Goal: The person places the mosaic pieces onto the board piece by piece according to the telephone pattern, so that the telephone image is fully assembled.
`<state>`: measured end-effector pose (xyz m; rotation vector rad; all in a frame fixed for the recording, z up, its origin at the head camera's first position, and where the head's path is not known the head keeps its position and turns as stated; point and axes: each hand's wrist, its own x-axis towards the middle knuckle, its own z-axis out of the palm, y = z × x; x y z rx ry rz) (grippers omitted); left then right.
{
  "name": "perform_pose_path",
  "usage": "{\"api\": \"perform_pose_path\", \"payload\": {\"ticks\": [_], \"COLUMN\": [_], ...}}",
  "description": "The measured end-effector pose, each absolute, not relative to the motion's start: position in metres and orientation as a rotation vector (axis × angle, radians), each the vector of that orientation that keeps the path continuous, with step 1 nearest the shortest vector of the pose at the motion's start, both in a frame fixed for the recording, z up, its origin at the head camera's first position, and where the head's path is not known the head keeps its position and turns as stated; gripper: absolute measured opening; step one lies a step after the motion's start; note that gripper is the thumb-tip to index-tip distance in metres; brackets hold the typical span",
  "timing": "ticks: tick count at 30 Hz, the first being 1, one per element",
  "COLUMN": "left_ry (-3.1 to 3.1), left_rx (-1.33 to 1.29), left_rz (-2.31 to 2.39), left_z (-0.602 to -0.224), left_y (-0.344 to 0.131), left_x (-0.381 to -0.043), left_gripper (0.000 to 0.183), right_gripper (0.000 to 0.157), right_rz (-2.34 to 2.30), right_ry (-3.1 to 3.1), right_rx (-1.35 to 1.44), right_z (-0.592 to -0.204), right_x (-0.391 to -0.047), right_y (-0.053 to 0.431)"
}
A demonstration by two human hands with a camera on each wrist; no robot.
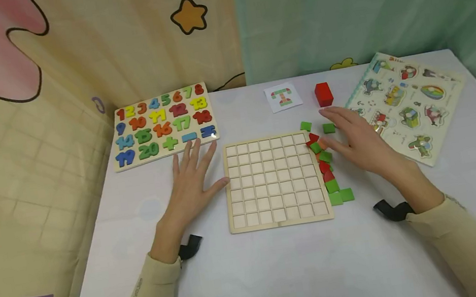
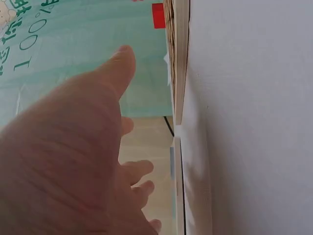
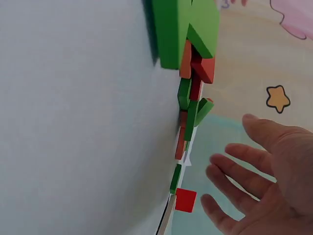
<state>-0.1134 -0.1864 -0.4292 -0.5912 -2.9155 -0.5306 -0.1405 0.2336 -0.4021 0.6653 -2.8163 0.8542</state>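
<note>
A wooden grid board [image 1: 272, 180] with square cells lies flat in the middle of the white table. Along its right edge spreads a loose row of green tiles [image 1: 332, 186] and red tiles [image 1: 324, 167], some overlapping its frame. My left hand [image 1: 191, 186], fingers spread, is at the board's left side, its thumb tip right at the frame. On the other side my right hand [image 1: 359, 143] hovers by the tiles with fingers loosely extended and nothing held. In the right wrist view the right hand's fingers [image 3: 239, 176] are apart from the green and red pieces [image 3: 190, 103].
Behind the left hand lies a number puzzle board [image 1: 162, 124]. A picture card [image 1: 283, 97] and a red block [image 1: 324, 94] are beyond the grid board. To the right, an illustrated puzzle board [image 1: 407, 107] lies at an angle. Curtains [image 1: 328, 11] hang behind the table.
</note>
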Motion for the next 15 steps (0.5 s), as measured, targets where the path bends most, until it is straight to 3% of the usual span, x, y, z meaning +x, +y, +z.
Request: {"api": "perform_pose_path", "payload": {"ticks": [8, 15], "left_ry": [-3.038, -3.034], "left_rx": [-0.670, -0.747], "left_rz": [-0.777, -0.785], "left_z": [-0.438, -0.444], "left_y": [-0.184, -0.185], "left_x": [-0.113, -0.116], "left_gripper": [0.088, 0.087], "right_gripper": [0.035, 0.023], "right_rz": [0.991, 1.095], "right_ry": [-2.870, -2.899], "right_rx": [0.651, 0.662], "right_z": [-0.411, -0.407], "right_x": [-0.144, -0.124], "right_y": [0.224, 0.233]}}
